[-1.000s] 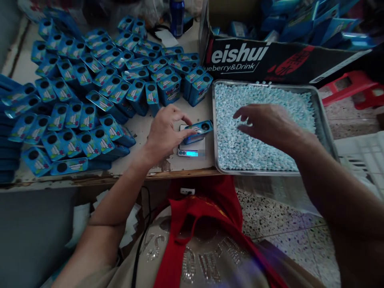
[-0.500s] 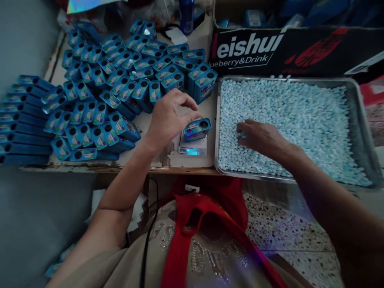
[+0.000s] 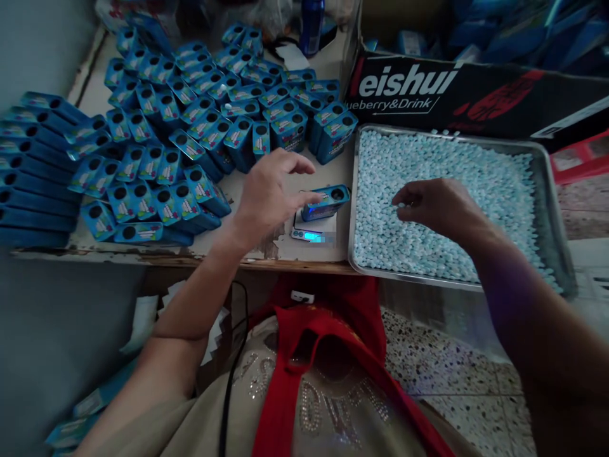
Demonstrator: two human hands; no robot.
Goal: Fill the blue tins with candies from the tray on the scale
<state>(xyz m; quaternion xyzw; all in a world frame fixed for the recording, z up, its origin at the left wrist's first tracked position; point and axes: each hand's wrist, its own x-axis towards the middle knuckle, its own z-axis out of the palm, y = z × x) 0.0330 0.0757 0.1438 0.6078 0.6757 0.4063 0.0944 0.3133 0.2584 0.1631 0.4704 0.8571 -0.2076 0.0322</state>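
Observation:
A small blue tin (image 3: 327, 202) with a round hole in its top lies on a little digital scale (image 3: 314, 230) whose display glows blue. My left hand (image 3: 269, 193) hovers just left of the tin, its fingers spread and curved, the thumb close to the tin's end. My right hand (image 3: 440, 206) hangs over the metal tray (image 3: 552, 209) of pale blue tablets (image 3: 428, 165). Its fingertips are pinched together, and whatever they hold is too small to make out.
Many identical blue tins (image 3: 190, 127) cover the worn table (image 3: 247, 244) to the left, with flat stacks (image 3: 33, 184) at the far left. A black printed carton (image 3: 476, 95) stands behind the tray. A blue can (image 3: 311, 22) is at the back.
My right hand dipped into the tablets, then lifted with its fingertips pinched. My left hand let go of the tin on the scale and opened beside it.

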